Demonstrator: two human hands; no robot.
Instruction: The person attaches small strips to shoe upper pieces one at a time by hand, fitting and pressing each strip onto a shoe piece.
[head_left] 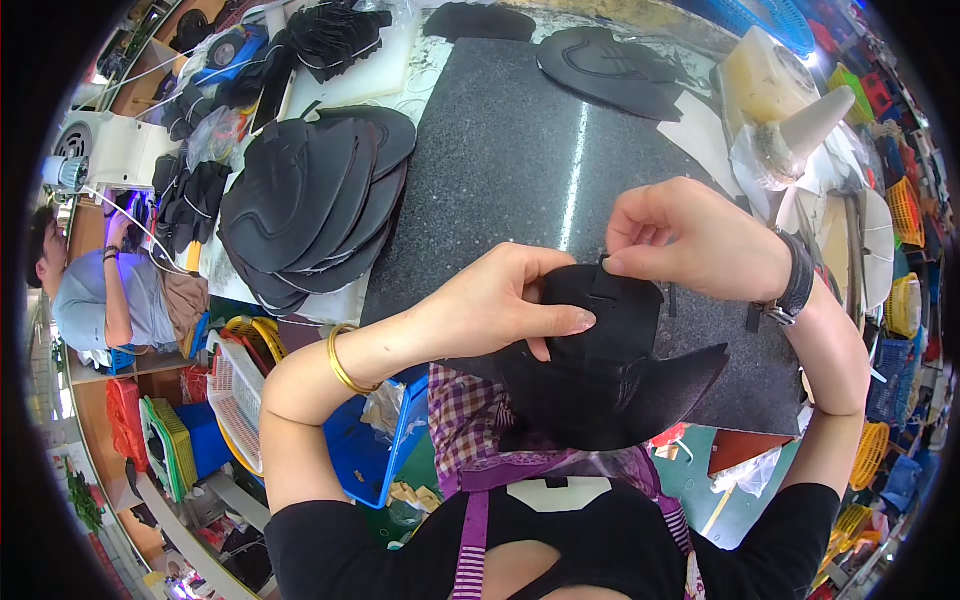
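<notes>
A black shoe upper (610,385), or a similar shaped leather piece, overhangs the near edge of a dark speckled slab (490,140). My left hand (510,305) grips its left side, thumb pressed flat on top and some fingers hidden beneath. At the far edge of the upper, my right hand (685,240) pinches a small black tab (604,275) between thumb and index finger. The tab lies over that edge; whether it is fixed there I cannot tell. To the left of the slab, a fanned stack of black curved pieces (300,200) rests on the table.
More black pieces (605,70) lie at the slab's far end. A white cone-shaped object (815,125) stands at the far right near a yellowish container (762,75). A blue crate (375,450) sits below on the left. Another person (110,290) works at the far left.
</notes>
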